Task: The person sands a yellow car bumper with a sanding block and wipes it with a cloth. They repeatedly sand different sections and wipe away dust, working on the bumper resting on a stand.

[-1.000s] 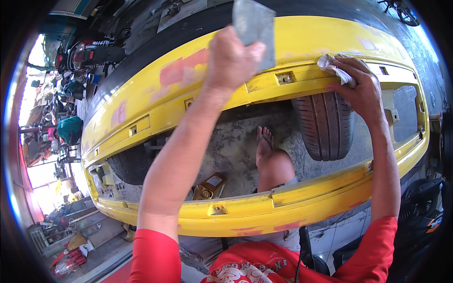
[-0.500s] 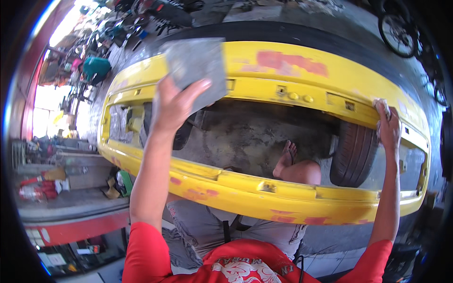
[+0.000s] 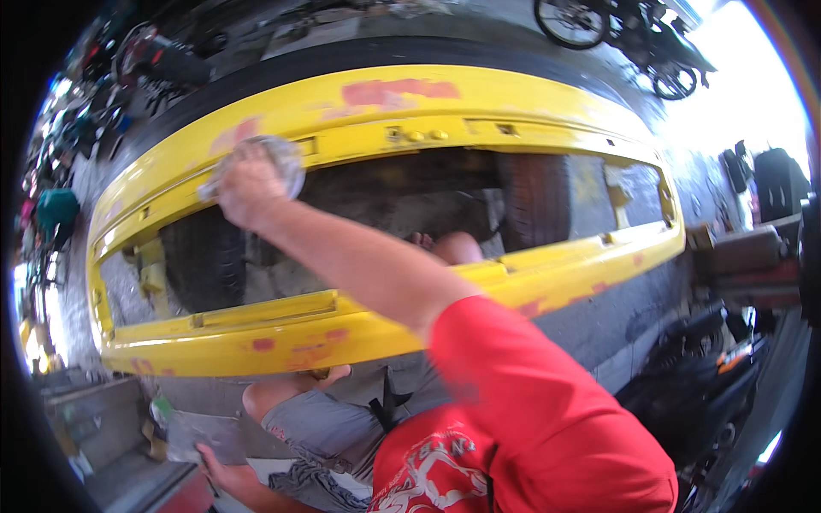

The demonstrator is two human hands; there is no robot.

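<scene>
A yellow car bumper (image 3: pixel 410 318) with reddish patches in its paint lies across in front of me. My right hand (image 3: pixel 248 186) is stretched over to its far left part, closed round a crumpled whitish cloth (image 3: pixel 288 161) that presses on the yellow surface. At the lower left, below the bumper's near side, my left hand (image 3: pixel 221 472) grips a flat grey rectangular sheet (image 3: pixel 192 434) by its edge. Most of the fingers of this hand are hidden behind the sheet.
Two dark tyres, one at the right (image 3: pixel 537 201), show through the bumper's opening. A motorcycle (image 3: pixel 629 38) stands at the far right, with another dark motorcycle (image 3: pixel 684 385) nearer on the right. A low bench (image 3: pixel 94 419) is at the left.
The right hand has swept the cloth from the bumper's right end to its far left. My left hand has brought the grey sheet down from above the bumper. The view has turned right.
</scene>
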